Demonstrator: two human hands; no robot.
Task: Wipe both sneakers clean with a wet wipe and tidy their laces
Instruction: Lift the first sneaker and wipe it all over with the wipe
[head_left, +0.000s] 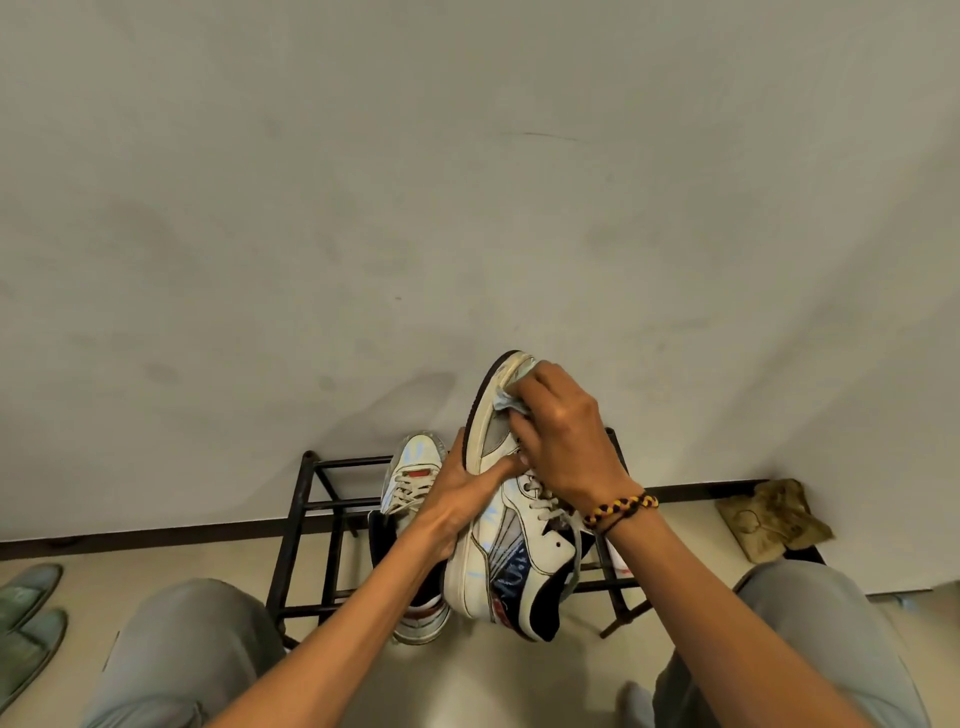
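Note:
A white, grey and navy sneaker (511, 566) is held up in front of me, toe pointing away and tilted onto its side. My left hand (462, 499) grips its sole edge from the left, thumb across the upper. My right hand (561, 441) holds a crumpled pale wet wipe (511, 402) against the toe area. The second sneaker (413, 478) rests on the black rack behind my left hand, its white laces showing; its heel is partly hidden by my forearm.
A black metal shoe rack (311, 525) stands against the pale wall. Green slippers (28, 618) lie on the floor at the far left. A crumpled tan cloth (774, 517) lies at the right by the skirting. My knees in grey trousers fill the lower corners.

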